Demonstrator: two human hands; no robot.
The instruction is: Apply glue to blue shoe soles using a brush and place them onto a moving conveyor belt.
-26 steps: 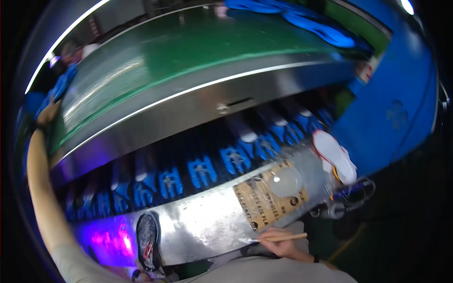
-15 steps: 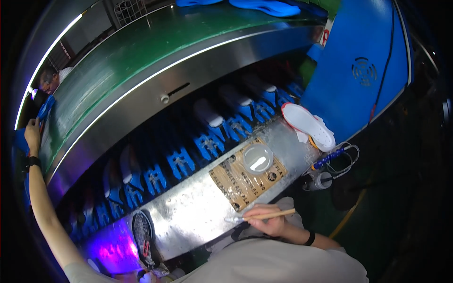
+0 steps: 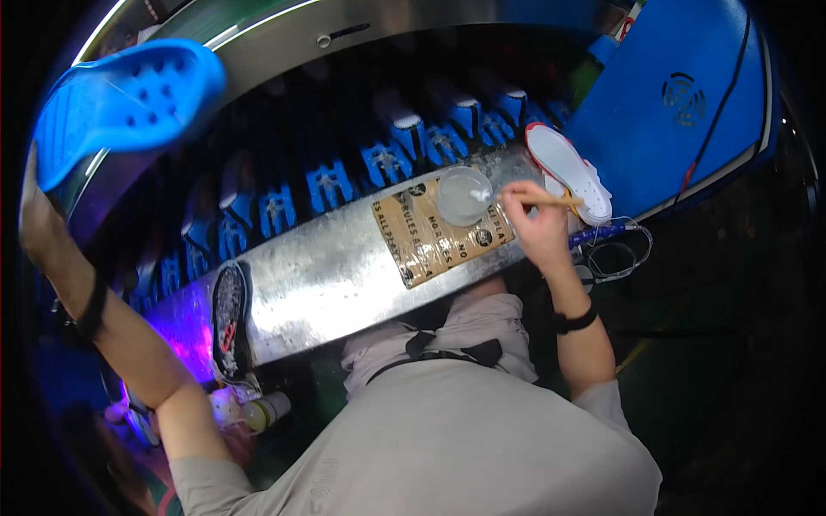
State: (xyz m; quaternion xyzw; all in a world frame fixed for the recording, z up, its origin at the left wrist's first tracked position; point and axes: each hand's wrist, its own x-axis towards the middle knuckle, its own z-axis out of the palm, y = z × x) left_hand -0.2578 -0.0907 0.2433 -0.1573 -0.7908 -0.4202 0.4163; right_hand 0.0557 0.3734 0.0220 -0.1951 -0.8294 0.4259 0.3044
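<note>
Presently: brush at the dish, blue sole held up in the left hand

Well, nearest to my camera, the blue sole fills the upper left of the frame, its row of round holes showing. The left hand grips it by the narrower end, at the far left; most of those fingers I can't see.

A little farther down, right of centre, the right hand is closed on the wooden handle of a brush. Its pale bristles are at the round clear dish; whether they touch the cloudy contents, I can't tell. The dish sits on a cardboard sheet, which lies on the metal ledge crossing mid-frame.

As for progress, I judge the sole is in hand and the brush is at its dish, but the two are well apart, so no brushing is under way. Whether the sole already carries any coat, I can't make out.

On the ledge's left end lies a dark shoe piece; at its right end, a white sole with a red edge. Beyond, blue clamps line the dark opening, and a blue cabinet stands upper right.
</note>
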